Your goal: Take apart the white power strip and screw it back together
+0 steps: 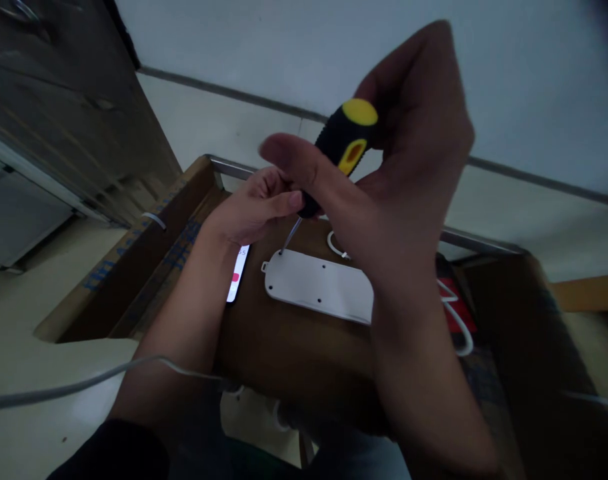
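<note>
My right hand (399, 173) is closed round the black and yellow handle of a screwdriver (345, 143), held upright close to the camera. Its thin metal shaft slants down, and the tip rests at a hole in the far left corner of a white power strip (324, 287) lying back side up on a brown cardboard surface (284, 347). My left hand (251, 207) is curled just beyond that corner, with its fingertips bunched near the shaft; what they pinch is hidden.
A phone (237, 273) with a lit screen lies left of the power strip under my left wrist. White cable (457, 320) loops at the right and another cable (84, 383) crosses the foreground. A metal frame (479, 241) edges the far side; a cabinet (59, 113) stands left.
</note>
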A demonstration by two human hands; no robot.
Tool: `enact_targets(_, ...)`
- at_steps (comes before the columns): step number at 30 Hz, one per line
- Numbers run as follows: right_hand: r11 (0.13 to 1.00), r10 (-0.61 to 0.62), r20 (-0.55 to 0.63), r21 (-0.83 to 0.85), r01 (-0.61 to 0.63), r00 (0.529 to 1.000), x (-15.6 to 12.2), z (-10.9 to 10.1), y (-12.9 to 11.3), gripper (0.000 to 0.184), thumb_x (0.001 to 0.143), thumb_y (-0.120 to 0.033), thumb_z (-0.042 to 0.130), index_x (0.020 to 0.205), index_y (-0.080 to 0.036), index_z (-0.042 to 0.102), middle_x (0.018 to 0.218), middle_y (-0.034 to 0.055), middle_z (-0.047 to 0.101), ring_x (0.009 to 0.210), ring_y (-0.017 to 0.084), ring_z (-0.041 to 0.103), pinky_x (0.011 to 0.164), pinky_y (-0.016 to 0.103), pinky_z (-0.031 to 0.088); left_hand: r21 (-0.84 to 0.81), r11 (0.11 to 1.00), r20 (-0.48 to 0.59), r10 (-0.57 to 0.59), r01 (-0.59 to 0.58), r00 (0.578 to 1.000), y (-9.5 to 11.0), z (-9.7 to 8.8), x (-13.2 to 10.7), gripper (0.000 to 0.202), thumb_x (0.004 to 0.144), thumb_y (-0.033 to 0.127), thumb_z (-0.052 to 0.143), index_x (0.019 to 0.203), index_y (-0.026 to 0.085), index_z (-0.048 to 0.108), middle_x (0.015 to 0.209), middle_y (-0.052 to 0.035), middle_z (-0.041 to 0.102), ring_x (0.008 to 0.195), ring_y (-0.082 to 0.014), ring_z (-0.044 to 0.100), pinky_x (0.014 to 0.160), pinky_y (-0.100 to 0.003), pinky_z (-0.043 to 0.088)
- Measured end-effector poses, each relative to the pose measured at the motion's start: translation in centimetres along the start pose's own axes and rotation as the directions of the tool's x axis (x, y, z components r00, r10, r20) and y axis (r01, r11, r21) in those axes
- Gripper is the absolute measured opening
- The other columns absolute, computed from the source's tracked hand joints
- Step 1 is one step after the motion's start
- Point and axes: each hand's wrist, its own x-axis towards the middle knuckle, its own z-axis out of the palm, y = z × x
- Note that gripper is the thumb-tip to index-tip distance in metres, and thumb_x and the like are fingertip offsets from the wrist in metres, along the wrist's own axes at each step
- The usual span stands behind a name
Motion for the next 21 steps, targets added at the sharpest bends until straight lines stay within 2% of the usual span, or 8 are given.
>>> enact_targets(4, 0.982, 0.013, 0.324, 0.175, -0.074, 0.946, 0.3, -1.1, 0.7, 0.03, 0.106, -0.045, 0.047, 0.122, -0.022, 0.057, 0.125, 0.001, 0.063, 0.107, 0.008, 0.063, 0.093, 0.027, 0.056, -0.02, 0.999, 0.126, 0.027, -0.025, 0.992, -0.3, -0.3, -0.1, 0.027, 0.1, 0.042, 0.07, 0.084, 0.02, 0.07, 0.078, -0.0008, 0.067, 0.073, -0.0148, 0.074, 0.072, -0.029, 0.061)
enact_targets(6, 0.96, 0.031, 0.347, 0.25, -0.124, 0.938, 0.3, -1.2, 1.2, 0.03, 0.106, -0.043, 0.049, 0.125, -0.023, 0.058, 0.119, 0.0008, 0.066, 0.105, 0.01, 0.064, 0.093, 0.028, 0.057, -0.042, 0.999, 0.137, 0.022, -0.016, 0.99, -0.2, -0.1, -0.2, 0.034, 0.103, 0.047, 0.064, 0.085, 0.019, 0.071, 0.081, -0.0012, 0.068, 0.07, -0.0133, 0.072, 0.07, -0.028, 0.06)
enact_targets(10, 0.975, 0.07, 0.064, 0.207, -0.081, 0.996, 0.1, 0.5, 1.3, 0.032, 0.09, -0.044, 0.075, 0.091, -0.021, 0.051, 0.084, -0.0012, 0.053, 0.073, 0.007, 0.047, 0.068, 0.024, 0.047, -0.146, 0.988, 0.246, 0.083, -0.047, 0.966, 0.0, 0.5, 0.0, 0.053, 0.078, 0.072, 0.082, 0.087, 0.021, 0.073, 0.081, 0.0002, 0.069, 0.074, -0.0139, 0.071, 0.072, -0.028, 0.061)
enact_targets(12, 0.989, 0.1, -0.082, 0.115, -0.09, 0.992, -0.1, 1.4, 0.7, 0.048, 0.083, -0.043, 0.082, 0.082, -0.02, 0.041, 0.079, -0.0009, 0.043, 0.069, 0.007, 0.037, 0.062, 0.023, 0.041, -0.153, 0.986, 0.264, 0.102, -0.063, 0.959, -0.1, 0.5, 0.1, 0.057, 0.061, 0.066, 0.096, 0.086, 0.021, 0.071, 0.076, 0.0032, 0.067, 0.075, -0.0127, 0.07, 0.074, -0.025, 0.061)
enact_targets(14, 0.988, 0.145, -0.119, 0.064, -0.138, 0.982, -0.3, 1.6, 0.0, 0.05, 0.081, -0.043, 0.085, 0.082, -0.019, 0.04, 0.08, -0.0006, 0.043, 0.07, 0.007, 0.034, 0.063, 0.023, 0.04, -0.106, 0.992, 0.252, 0.1, -0.075, 0.962, -0.4, 0.4, 0.1, 0.05, 0.063, 0.053, 0.099, 0.085, 0.02, 0.069, 0.074, 0.0046, 0.065, 0.076, -0.0122, 0.071, 0.076, -0.023, 0.06)
enact_targets(16, 0.981, 0.162, -0.025, 0.109, -0.159, 0.986, -0.3, 1.2, -0.2, 0.037, 0.087, -0.043, 0.079, 0.094, -0.02, 0.051, 0.094, 0.0, 0.055, 0.075, 0.006, 0.044, 0.071, 0.024, 0.048, -0.059, 0.994, 0.225, 0.107, -0.096, 0.968, -0.8, 0.1, 0.2, 0.041, 0.076, 0.051, 0.092, 0.088, 0.019, 0.069, 0.077, 0.0034, 0.067, 0.079, -0.0137, 0.072, 0.076, -0.025, 0.059)
enact_targets(19, 0.94, 0.079, 0.196, 0.312, -0.139, 0.977, 0.0, -0.2, 0.6, 0.031, 0.1, -0.036, 0.061, 0.125, -0.018, 0.059, 0.126, 0.0028, 0.064, 0.112, 0.008, 0.063, 0.095, 0.024, 0.058, -0.049, 0.993, 0.233, 0.12, -0.111, 0.965, -1.0, 0.0, 0.2, 0.041, 0.09, 0.059, 0.077, 0.088, 0.019, 0.069, 0.083, 0.0007, 0.07, 0.079, -0.0144, 0.073, 0.075, -0.027, 0.059)
enact_targets(21, 0.911, 0.07, 0.258, 0.377, -0.168, 0.963, 0.2, -0.8, 1.3, 0.037, 0.101, -0.036, 0.06, 0.132, -0.016, 0.061, 0.122, 0.0031, 0.068, 0.113, 0.01, 0.067, 0.096, 0.027, 0.06, -0.079, 0.992, 0.276, 0.119, -0.101, 0.954, -0.8, 0.2, 0.2, 0.045, 0.093, 0.062, 0.072, 0.086, 0.018, 0.069, 0.085, -0.0006, 0.07, 0.077, -0.0137, 0.071, 0.074, -0.027, 0.058)
